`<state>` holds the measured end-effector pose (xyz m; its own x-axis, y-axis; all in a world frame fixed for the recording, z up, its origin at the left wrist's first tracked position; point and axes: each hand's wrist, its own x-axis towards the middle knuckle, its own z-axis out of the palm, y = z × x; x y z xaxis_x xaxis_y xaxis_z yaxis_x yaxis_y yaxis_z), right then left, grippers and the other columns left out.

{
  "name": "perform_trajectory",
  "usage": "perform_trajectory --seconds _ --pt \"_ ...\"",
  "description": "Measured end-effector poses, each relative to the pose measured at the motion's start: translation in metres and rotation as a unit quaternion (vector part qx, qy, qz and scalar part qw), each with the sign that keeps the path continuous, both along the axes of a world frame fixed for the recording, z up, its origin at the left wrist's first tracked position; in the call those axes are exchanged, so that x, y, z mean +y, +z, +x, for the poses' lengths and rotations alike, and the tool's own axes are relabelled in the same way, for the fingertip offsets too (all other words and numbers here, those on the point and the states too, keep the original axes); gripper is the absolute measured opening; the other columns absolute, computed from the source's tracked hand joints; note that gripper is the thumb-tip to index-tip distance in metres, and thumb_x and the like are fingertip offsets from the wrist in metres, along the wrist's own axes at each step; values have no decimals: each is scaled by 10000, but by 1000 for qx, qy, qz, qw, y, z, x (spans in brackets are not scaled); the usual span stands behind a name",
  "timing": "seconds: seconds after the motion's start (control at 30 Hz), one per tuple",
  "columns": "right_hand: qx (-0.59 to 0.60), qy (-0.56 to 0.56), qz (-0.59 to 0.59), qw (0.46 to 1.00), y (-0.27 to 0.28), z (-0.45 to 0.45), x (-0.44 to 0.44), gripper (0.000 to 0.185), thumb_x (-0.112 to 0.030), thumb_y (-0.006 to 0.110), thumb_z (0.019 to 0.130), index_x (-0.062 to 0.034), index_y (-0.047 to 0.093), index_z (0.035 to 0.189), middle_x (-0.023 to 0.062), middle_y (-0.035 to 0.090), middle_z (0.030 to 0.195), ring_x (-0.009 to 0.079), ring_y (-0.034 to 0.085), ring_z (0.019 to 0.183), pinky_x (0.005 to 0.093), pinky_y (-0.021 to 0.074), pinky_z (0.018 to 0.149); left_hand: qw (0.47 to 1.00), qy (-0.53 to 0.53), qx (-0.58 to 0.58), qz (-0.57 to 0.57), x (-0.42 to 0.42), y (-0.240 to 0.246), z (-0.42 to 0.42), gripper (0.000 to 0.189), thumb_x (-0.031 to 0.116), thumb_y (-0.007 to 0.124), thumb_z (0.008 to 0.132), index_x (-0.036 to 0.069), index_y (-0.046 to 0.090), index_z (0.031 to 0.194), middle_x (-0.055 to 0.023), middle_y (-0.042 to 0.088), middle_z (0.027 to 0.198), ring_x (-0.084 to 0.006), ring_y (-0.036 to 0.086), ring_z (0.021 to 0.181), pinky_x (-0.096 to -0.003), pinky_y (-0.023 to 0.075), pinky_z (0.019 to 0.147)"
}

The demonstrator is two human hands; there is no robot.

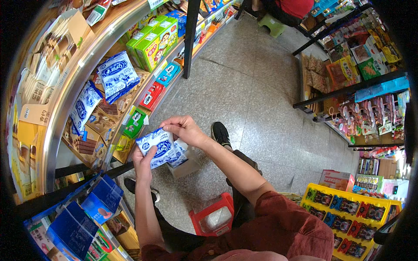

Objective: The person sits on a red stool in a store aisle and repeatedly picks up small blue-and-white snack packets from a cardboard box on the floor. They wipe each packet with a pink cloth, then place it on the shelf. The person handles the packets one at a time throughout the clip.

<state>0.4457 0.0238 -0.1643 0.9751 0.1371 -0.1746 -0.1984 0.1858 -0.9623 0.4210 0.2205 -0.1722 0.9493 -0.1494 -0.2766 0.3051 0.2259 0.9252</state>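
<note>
My left hand point(143, 160) grips the lower left part of a blue-and-white snack packet point(158, 146), its thumb across the front. At the packet's top right corner, my right hand point(183, 129) pinches the edge between thumb and fingers. Below and to the right, an open cardboard box point(187, 168) on the floor holds more such packets point(178, 155), partly hidden by the one in my hands. Two similar packets lie on the shelf at the left: one packet point(118, 76) by the green boxes, another packet point(85, 106) nearer the shelf's inner side.
Green snack boxes point(156, 42) stand on the curved shelf point(54, 137), beside a black post point(191, 39). A red plastic stool point(212, 215) is below me. Toy cars fill a yellow tray point(352, 218) at right. A person in red point(294, 9) sits near a green stool point(272, 25).
</note>
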Motion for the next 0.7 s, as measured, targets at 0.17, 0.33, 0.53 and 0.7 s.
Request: perform_trajectory --seconds 0.17,0.33,0.53,0.7 --pt "21 -38 -21 999 12 3 -8 139 -121 601 894 -54 686 982 -35 630 716 23 531 546 199 439 461 996 -75 14 54 0 -1 -4 242 64 703 800 22 628 1026 -28 662 955 -91 611 832 -257 488 763" --pt "89 -79 -1 993 25 2 -8 119 -137 620 881 -59 692 935 -30 629 697 25 508 511 203 400 420 994 -90 11 63 -3 -1 -5 256 33 667 799 7 608 1046 -41 652 980 -104 608 851 -260 484 779" --pt "114 -139 -23 983 21 4 -5 124 -157 662 850 -66 694 927 -28 632 674 28 492 482 212 387 405 995 -78 51 28 -8 -3 -6 274 28 660 798 9 601 1066 -54 655 993 -128 618 886 -269 486 808" --pt "125 -201 -12 971 21 9 -11 345 -202 631 864 -76 555 1176 22 589 640 93 520 478 255 365 348 995 -54 88 -12 -9 -13 -8 312 25 658 795 7 600 1100 -75 667 1016 -142 633 909 -282 493 829"
